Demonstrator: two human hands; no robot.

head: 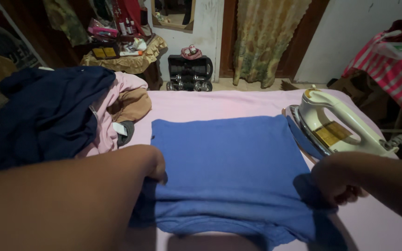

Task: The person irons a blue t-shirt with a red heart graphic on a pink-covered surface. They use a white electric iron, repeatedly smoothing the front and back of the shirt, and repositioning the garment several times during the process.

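A blue garment [229, 158] lies folded on the pink-covered ironing surface [201, 104]. My left hand [153, 165] grips its left edge with the fingers curled into the cloth. At the garment's right edge my right hand [338, 183] pinches the fabric. A cream-coloured electric iron [336, 125] stands tilted on its heel just beyond my right hand, touching the cloth's far right corner.
A heap of clothes, navy [47, 116], pink and tan, is piled at the left of the surface. Behind stand a dark dumbbell case [190, 69], a cluttered side table [122, 46], a curtain [264, 37] and, at right, a red-striped cloth over furniture [396, 69].
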